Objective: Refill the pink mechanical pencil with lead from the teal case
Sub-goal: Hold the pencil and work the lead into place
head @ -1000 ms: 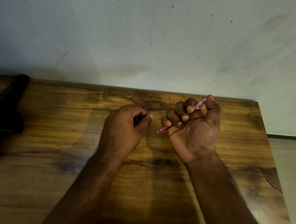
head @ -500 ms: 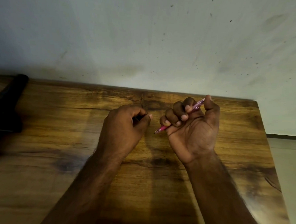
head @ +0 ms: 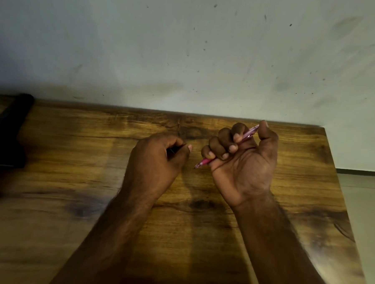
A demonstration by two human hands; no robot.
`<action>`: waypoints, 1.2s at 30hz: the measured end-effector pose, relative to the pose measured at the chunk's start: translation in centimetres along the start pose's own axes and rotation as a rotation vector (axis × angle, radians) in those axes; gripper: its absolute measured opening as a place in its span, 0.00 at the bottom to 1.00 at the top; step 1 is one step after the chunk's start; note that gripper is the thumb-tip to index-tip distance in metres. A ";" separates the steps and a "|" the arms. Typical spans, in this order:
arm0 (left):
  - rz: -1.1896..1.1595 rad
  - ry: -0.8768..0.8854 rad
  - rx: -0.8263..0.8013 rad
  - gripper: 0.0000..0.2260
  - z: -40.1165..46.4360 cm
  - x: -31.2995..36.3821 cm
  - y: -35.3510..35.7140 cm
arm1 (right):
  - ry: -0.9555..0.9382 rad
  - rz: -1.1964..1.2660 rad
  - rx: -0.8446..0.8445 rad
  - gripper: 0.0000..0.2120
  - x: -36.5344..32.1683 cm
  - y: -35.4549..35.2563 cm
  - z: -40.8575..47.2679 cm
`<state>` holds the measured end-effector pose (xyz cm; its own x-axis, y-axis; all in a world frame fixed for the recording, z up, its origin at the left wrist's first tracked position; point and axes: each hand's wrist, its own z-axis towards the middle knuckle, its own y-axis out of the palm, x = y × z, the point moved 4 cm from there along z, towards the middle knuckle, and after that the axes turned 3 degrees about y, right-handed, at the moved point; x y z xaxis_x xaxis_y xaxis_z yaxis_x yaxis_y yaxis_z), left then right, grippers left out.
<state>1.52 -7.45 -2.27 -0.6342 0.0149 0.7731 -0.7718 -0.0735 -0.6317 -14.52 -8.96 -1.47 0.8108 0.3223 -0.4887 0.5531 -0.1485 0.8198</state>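
My right hand (head: 244, 166) is palm-up above the wooden table (head: 299, 191), its fingers curled round the pink mechanical pencil (head: 246, 135). The pencil's tip (head: 195, 167) pokes out below the little finger and points down-left; its other end reaches my thumb. My left hand (head: 157, 162) sits knuckles-up a short gap to the left, fingers and thumb closed on a small dark object (head: 171, 150). That object looks like the lead case, but the fist hides most of it and its colour cannot be read.
A black object (head: 6, 132) lies at the table's far left edge. A stained pale wall (head: 186, 55) rises directly behind the table. The table's right edge (head: 340, 193) borders a pale floor.
Both hands keep the same grips. The right hand with the pencil has drifted very slightly left toward the left hand.
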 end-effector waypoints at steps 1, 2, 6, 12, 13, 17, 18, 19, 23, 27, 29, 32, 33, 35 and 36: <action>-0.002 -0.003 -0.002 0.05 0.0 0.0 0.0 | -0.005 -0.003 -0.001 0.24 0.0 0.0 0.0; -0.007 -0.006 -0.003 0.05 0.0 0.0 0.0 | -0.008 -0.001 -0.002 0.24 0.0 0.0 0.0; -0.007 -0.009 -0.001 0.04 -0.1 0.1 -0.1 | 0.003 0.015 -0.003 0.29 -0.1 -0.1 0.0; -0.003 -0.019 0.001 0.04 -0.1 0.2 -0.2 | -0.015 0.003 0.001 0.27 0.0 -0.1 0.0; -0.005 -0.020 0.002 0.04 -0.1 0.2 -0.2 | -0.018 0.004 0.001 0.27 0.0 -0.1 0.0; -0.009 -0.023 0.000 0.04 -0.1 0.3 -0.2 | -0.016 0.018 0.018 0.30 -0.1 -0.1 0.0; -0.006 -0.023 -0.001 0.05 -0.1 0.2 -0.2 | -0.016 0.017 0.020 0.30 -0.1 -0.2 0.0; -0.004 -0.023 -0.001 0.05 -0.1 0.2 -0.2 | -0.017 0.013 0.019 0.29 -0.1 -0.2 0.0; -0.002 -0.015 0.005 0.05 0.0 0.2 -0.2 | -0.019 0.007 0.008 0.28 0.0 -0.2 0.0; -0.002 -0.015 0.007 0.05 0.0 0.2 -0.1 | -0.022 0.018 0.018 0.30 -0.1 -0.2 0.0; -0.005 -0.020 0.003 0.04 0.0 0.1 -0.1 | -0.025 0.016 0.023 0.30 -0.1 -0.2 0.0; -0.010 -0.018 0.001 0.04 0.0 0.1 -0.1 | -0.033 0.009 0.030 0.28 -0.1 -0.3 0.0; -0.015 -0.019 -0.002 0.04 0.0 0.1 0.0 | -0.034 0.011 0.033 0.28 -0.1 -0.3 0.1; -0.024 -0.022 0.001 0.04 0.0 0.0 -0.1 | -0.032 0.020 0.035 0.28 -0.1 -0.3 0.1; -0.026 -0.024 0.005 0.04 -0.1 0.0 -0.1 | -0.029 0.028 0.033 0.29 -0.1 -0.3 0.1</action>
<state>1.59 -7.39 -2.24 -0.6124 -0.0069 0.7906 -0.7878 -0.0780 -0.6109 -14.73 -9.02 -1.69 0.8308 0.2907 -0.4746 0.5360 -0.1882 0.8230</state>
